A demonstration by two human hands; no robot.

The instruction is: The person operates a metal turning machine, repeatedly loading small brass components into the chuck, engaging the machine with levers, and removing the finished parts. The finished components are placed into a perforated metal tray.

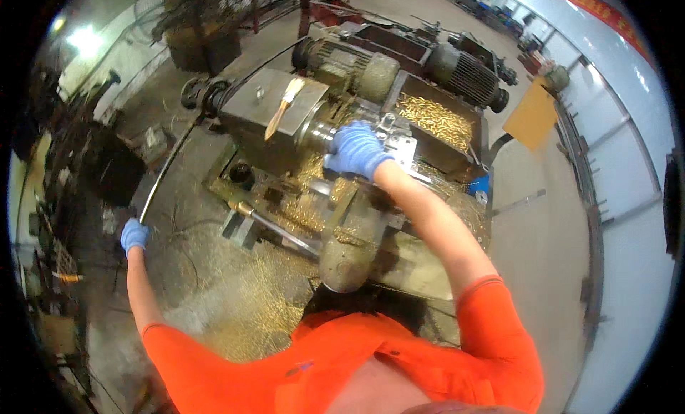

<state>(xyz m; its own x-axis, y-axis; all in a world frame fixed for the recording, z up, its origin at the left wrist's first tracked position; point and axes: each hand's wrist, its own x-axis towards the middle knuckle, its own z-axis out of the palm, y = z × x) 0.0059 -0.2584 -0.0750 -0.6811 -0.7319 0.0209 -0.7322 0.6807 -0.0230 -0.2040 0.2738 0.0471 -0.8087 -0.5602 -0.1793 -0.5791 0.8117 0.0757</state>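
Observation:
My left hand [134, 236], in a blue glove, is closed round the lower end of a long metal lever [171, 168]. The lever slants up to a pivot at the left end of the lathe's grey headstock [260, 100]. My right hand [358, 150], gloved too, reaches over the lathe right beside the round metal chuck [316, 136]. Its fingers are curled, and whatever they hold is hidden beneath the glove. A brush with a wooden handle [275, 121] lies on top of the headstock. Just right of my right hand sits a metal tool slide [401, 146].
Behind the slide stands a metal bin [479, 132] full of small brass-coloured pieces. Two ribbed motors [342, 61] [467, 75] are at the back. Golden chips [250, 314] cover the floor and lathe bed. A rounded machine casting [349, 250] juts toward me.

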